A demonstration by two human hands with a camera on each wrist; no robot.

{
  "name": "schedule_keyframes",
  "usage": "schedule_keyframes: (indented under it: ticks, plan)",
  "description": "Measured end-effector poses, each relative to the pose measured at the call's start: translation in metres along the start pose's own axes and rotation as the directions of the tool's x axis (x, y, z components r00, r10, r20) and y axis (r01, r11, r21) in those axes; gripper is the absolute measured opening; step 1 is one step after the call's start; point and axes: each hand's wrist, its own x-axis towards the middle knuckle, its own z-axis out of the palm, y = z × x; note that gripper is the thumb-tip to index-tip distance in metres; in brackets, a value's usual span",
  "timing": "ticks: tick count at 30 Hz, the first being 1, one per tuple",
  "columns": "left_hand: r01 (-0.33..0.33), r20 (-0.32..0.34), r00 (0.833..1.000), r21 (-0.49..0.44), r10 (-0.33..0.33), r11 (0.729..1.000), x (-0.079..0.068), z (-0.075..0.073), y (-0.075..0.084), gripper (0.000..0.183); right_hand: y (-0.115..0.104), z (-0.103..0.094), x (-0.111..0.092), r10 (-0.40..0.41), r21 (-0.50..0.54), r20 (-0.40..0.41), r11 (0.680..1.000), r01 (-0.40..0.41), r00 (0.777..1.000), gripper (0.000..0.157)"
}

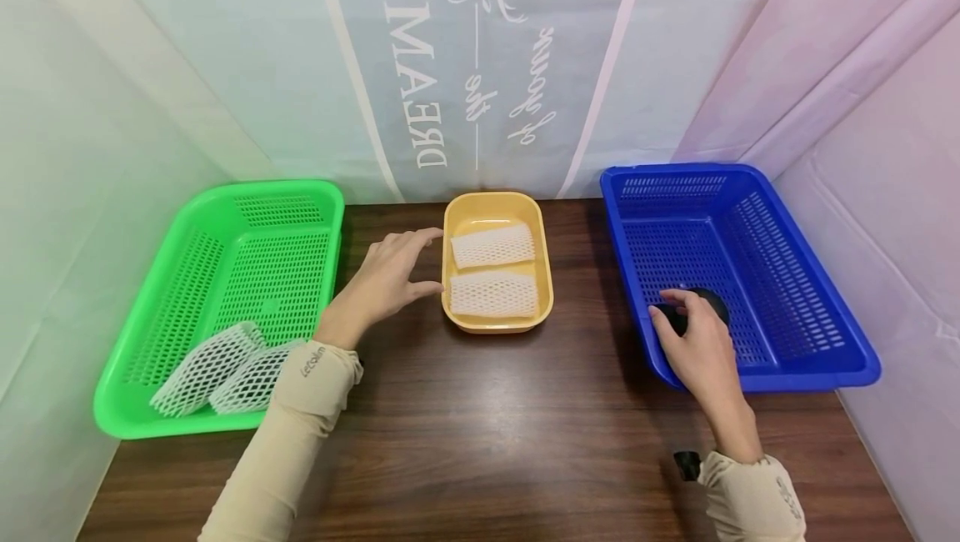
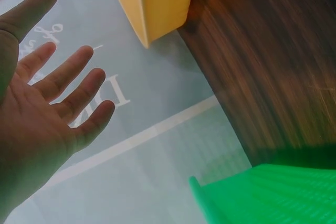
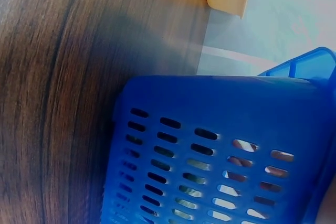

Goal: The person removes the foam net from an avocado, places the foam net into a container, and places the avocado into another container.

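Note:
My left hand (image 1: 386, 279) is beside the left rim of the small yellow tray (image 1: 498, 327), thumb and fingers spread apart, holding nothing. The left wrist view shows that hand (image 2: 47, 98) palm and fingers stretched out. Inside the tray lie two white foam net sleeves, one at the back (image 1: 493, 245) and one at the front (image 1: 493, 294). My right hand (image 1: 703, 350) reaches into the blue basket (image 1: 750, 381), thumb and fingers curled round a dark rounded object (image 1: 675, 319). Another dark rounded shape (image 1: 712, 302) shows just behind the fingers. In the right wrist view the basket wall hides most of this hand.
A green basket (image 1: 337, 225) stands at the left with two white foam net sleeves (image 1: 210, 367) in its front part. The brown wooden table (image 1: 480, 425) carries all three containers. A printed cloth (image 1: 495, 67) hangs behind, and pale cloth walls close both sides.

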Motion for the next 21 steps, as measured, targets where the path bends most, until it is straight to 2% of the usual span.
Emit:
schedule_keyframes:
  ticks: [4, 7, 13, 21]
  plan:
    - [0.009, -0.007, 1.0, -0.002, -0.009, 1.0, -0.003, -0.004, -0.004, 0.078, 0.0, 0.001, 0.0, -0.059, 0.04, -0.035, 0.997, 0.06, 0.998, 0.034]
    - [0.013, -0.011, 1.0, 0.0, -0.013, 1.0, -0.007, -0.007, -0.006, 0.078, 0.001, 0.001, 0.0, -0.106, 0.069, -0.032, 0.992, 0.108, 0.994, 0.036]
    - [0.024, -0.021, 0.999, -0.006, -0.024, 1.0, -0.015, -0.013, -0.012, 0.078, 0.002, 0.001, -0.001, -0.15, 0.085, 0.024, 0.985, 0.148, 0.988, 0.046]
    - [0.057, -0.025, 0.998, -0.011, -0.058, 0.998, -0.025, -0.021, -0.023, 0.079, 0.001, 0.001, -0.002, -0.164, -0.004, 0.136, 0.986, 0.166, 0.977, 0.071]
